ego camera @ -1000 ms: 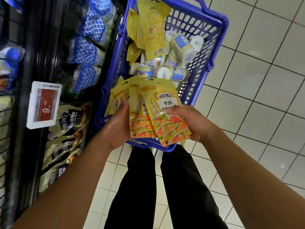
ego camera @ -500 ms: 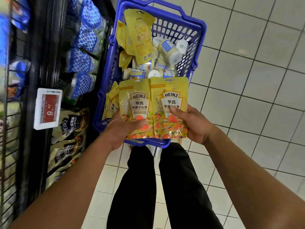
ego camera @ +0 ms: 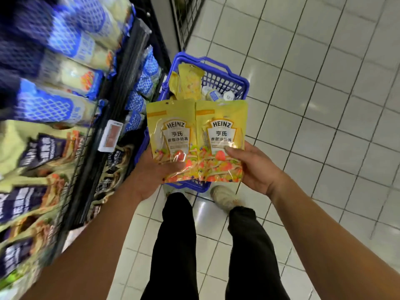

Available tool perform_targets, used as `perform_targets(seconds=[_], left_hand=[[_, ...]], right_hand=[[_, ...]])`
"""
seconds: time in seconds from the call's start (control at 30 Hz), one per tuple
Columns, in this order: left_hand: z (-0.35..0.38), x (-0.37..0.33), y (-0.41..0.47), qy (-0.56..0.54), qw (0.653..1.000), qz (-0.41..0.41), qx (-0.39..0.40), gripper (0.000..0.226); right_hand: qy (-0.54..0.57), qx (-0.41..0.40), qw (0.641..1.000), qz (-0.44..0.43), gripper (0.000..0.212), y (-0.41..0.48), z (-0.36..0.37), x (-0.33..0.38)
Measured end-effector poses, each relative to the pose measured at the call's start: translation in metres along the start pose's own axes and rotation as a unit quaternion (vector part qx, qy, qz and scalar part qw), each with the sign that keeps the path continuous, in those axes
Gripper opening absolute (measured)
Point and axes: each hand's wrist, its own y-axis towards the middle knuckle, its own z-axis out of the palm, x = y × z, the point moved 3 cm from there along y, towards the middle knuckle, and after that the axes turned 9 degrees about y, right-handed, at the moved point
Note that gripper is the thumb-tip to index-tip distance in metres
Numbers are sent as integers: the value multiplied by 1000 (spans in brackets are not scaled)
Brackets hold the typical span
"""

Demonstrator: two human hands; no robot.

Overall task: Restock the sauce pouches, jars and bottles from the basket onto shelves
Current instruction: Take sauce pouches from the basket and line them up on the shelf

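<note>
Fingers (ego camera: 232,150) of right hand (ego camera: 255,167) pinching right Heinz pouch (ego camera: 220,139) by its lower edge, left hand (ego camera: 149,174) gripping left Heinz pouch (ego camera: 171,135), pouches side by side, edges touching, above blue basket (ego camera: 238,80), shelves (ego camera: 121,83) at left

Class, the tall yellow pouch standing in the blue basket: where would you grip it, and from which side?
Probably pinch its flat top edge from above: the tall yellow pouch stands upright in the blue plastic basket, its top poking clear above the white jars.
</note>
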Motion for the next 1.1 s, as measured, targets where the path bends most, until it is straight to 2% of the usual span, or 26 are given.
perform_targets(seconds=[0.1, 0.23, 0.43, 0.57, 0.73, 0.9, 1.03, 1.1], left_hand=[[18, -23, -36, -15, 999, 28, 1, 59], [45, -51, -85, -52, 995, 80, -28, 60], [78, -80, -168, -100, 981, 124, -111, 61], [88, -78, -226, -148, 958, 152, -193, 59], [90, -57, -298, -197, 930, 183, -252, 62], [90, -28, -371, -241, 895, 196, -321, 67], [94, 1, -431, -267, 864, 222, -364, 63], [98, 19, -462, -288, 842, 227, -394, 66]], right_hand=[[-43, 10, 999, -12, 49, -34, 16, 22], [-79, 36, 996, -14, 49, -78, 34, 50], [-146, 85, 986, -5, 43, -138, 70, 78], [-179, 123, 976, 6, 45, -173, 100, 78], [-221, 171, 959, 32, 51, -206, 140, 53], [-281, 232, 928, 75, 39, -231, 182, 12], [-331, 264, 899, 108, 54, -256, 211, -34], [-353, 279, 885, 123, 54, -272, 223, -60]])
